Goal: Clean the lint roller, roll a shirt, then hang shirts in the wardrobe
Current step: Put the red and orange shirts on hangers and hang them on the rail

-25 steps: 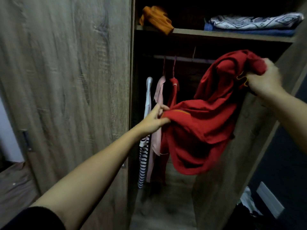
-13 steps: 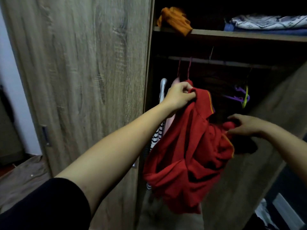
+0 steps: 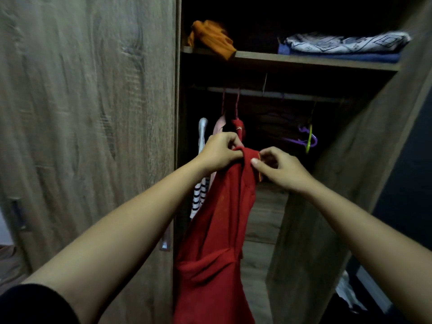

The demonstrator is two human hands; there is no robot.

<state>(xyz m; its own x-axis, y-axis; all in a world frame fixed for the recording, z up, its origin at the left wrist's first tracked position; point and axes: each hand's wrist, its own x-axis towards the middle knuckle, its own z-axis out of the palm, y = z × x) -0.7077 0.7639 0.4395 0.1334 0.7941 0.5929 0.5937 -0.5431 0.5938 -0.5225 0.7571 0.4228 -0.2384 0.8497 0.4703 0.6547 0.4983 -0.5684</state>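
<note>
Left hand (image 3: 219, 150) and right hand (image 3: 278, 169) both pinch the top edge of the red shirt (image 3: 217, 230), fingers curled into the cloth, close together. The shirt hangs straight down from them in front of the open wardrobe (image 3: 93, 113). Behind it, a striped top (image 3: 198, 197), a pink top (image 3: 218, 123) and a red garment (image 3: 238, 127) hang on the rail (image 3: 268, 93). A bare purple hanger (image 3: 301, 139) and green hanger (image 3: 309, 141) hang further right. On the shelf (image 3: 304, 60) above lie an orange cloth (image 3: 212, 38) at left and a folded pile (image 3: 343, 42) at right.
</note>
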